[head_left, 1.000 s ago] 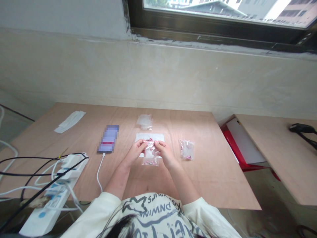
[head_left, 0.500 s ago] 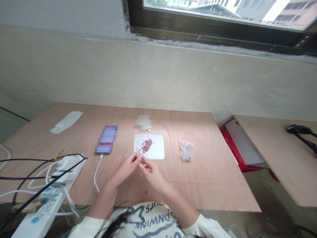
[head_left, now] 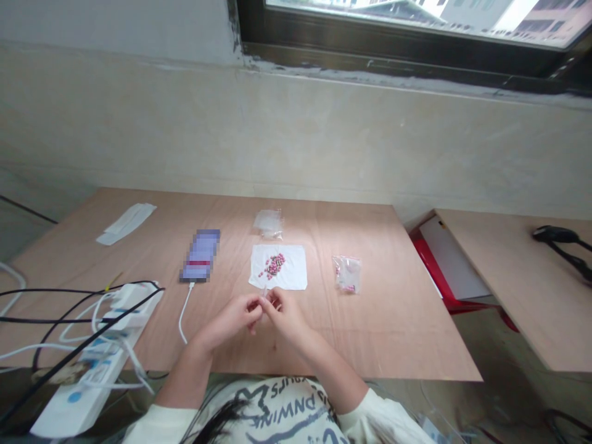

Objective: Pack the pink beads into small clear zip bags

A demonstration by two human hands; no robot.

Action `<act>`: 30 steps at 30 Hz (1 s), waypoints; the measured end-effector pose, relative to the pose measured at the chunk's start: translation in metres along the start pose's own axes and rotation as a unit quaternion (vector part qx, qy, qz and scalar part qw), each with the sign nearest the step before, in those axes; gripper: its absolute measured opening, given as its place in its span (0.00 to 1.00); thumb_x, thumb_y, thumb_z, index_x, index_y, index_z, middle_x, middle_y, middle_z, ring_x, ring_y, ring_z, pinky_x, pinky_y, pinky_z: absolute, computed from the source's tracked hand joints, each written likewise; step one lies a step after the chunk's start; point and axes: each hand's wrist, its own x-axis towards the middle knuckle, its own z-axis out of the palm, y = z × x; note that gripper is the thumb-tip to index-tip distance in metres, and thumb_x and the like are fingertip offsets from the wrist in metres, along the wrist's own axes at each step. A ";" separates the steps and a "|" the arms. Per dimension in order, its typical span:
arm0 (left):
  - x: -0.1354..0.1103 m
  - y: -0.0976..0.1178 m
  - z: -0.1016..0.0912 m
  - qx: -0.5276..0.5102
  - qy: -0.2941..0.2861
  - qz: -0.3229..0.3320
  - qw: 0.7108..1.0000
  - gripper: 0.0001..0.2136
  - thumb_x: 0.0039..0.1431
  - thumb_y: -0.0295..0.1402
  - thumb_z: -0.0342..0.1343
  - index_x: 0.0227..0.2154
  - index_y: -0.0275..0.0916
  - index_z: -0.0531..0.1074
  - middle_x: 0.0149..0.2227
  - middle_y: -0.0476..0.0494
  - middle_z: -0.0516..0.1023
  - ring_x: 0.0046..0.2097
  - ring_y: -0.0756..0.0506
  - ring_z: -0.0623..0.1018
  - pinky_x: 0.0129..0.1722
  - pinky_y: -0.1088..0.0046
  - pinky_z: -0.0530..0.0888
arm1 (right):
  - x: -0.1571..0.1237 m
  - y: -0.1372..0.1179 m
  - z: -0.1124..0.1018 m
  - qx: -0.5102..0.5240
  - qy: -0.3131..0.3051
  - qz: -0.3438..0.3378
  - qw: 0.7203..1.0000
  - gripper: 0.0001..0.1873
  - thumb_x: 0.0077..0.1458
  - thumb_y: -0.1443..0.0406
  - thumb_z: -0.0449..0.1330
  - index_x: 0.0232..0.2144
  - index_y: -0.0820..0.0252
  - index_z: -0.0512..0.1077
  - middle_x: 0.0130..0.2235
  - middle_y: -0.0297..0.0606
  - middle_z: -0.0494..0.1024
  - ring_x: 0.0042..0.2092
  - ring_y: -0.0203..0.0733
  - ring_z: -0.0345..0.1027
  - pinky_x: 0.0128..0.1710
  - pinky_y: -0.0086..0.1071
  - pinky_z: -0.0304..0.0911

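Your left hand (head_left: 243, 312) and right hand (head_left: 284, 314) have drawn back from the white sheet (head_left: 296, 274), fingertips together, pinching a clear sliver (head_left: 265, 290) pointing away; the pink beads (head_left: 276, 265) lie just beyond, nearer your right.

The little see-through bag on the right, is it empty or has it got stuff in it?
Not empty: pink bits show through the see-through bag, near its lower edge.

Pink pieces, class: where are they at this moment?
In the head view, the pink pieces lie clustered on the white sheet, beyond the left hand and right hand, between the phone on the left and a plastic bag on the right.
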 end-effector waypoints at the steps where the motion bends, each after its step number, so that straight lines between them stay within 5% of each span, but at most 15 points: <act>1: 0.000 -0.001 0.001 0.006 0.001 -0.002 1.000 0.08 0.48 0.35 0.47 0.20 0.36 0.65 0.15 0.55 0.63 0.16 0.53 0.66 0.17 0.79 0.64 | 0.001 0.002 0.000 -0.009 -0.005 -0.001 1.000 0.10 0.48 0.63 0.53 0.19 0.61 0.62 0.20 0.30 0.64 0.24 0.33 0.57 0.25 0.27 0.53; 5: -0.002 -0.003 -0.001 0.055 0.018 -0.011 0.998 0.12 0.49 0.37 0.45 0.18 0.36 0.63 0.16 0.54 0.63 0.16 0.53 0.65 0.17 0.79 0.62 | 0.008 0.008 -0.002 -0.019 -0.029 0.014 0.999 0.07 0.45 0.69 0.51 0.17 0.61 0.60 0.19 0.29 0.62 0.23 0.32 0.56 0.24 0.26 0.51; 8: -0.002 -0.004 -0.008 0.136 0.100 -0.019 0.985 0.12 0.48 0.38 0.45 0.15 0.36 0.61 0.15 0.54 0.62 0.17 0.53 0.63 0.16 0.80 0.58 | 0.012 0.010 -0.007 -0.029 0.006 0.044 0.999 0.09 0.42 0.72 0.51 0.15 0.60 0.57 0.17 0.28 0.59 0.22 0.31 0.54 0.23 0.25 0.49; 14: 0.003 0.006 -0.022 0.267 0.188 -0.004 0.945 0.10 0.44 0.34 0.45 0.12 0.37 0.57 0.14 0.54 0.60 0.20 0.52 0.63 0.20 0.79 0.55 | 0.027 0.015 -0.015 0.063 -0.044 0.040 0.996 0.09 0.48 0.62 0.51 0.20 0.61 0.62 0.21 0.31 0.66 0.23 0.33 0.58 0.24 0.27 0.53; 18: 0.007 0.015 -0.032 0.310 0.213 -0.013 0.927 0.11 0.46 0.36 0.44 0.13 0.38 0.57 0.15 0.54 0.61 0.21 0.52 0.63 0.21 0.78 0.54 | 0.053 0.033 -0.021 -0.050 0.093 0.020 0.994 0.05 0.47 0.64 0.53 0.25 0.61 0.63 0.26 0.33 0.67 0.28 0.36 0.61 0.30 0.29 0.56; 21: 0.011 0.020 -0.039 0.337 0.224 -0.026 0.914 0.11 0.45 0.36 0.45 0.13 0.38 0.57 0.15 0.53 0.62 0.21 0.52 0.63 0.21 0.78 0.54 | 0.071 0.046 -0.023 -0.157 0.133 0.003 0.979 0.04 0.45 0.69 0.53 0.28 0.61 0.65 0.29 0.36 0.67 0.32 0.37 0.61 0.33 0.30 0.56; 30: 0.044 0.002 -0.030 0.312 0.156 -0.015 0.937 0.10 0.46 0.35 0.45 0.14 0.38 0.59 0.16 0.52 0.64 0.21 0.51 0.65 0.22 0.78 0.55 | 0.085 0.050 -0.027 -0.218 0.063 -0.024 0.974 0.04 0.45 0.70 0.54 0.27 0.60 0.67 0.31 0.36 0.66 0.33 0.37 0.62 0.33 0.30 0.57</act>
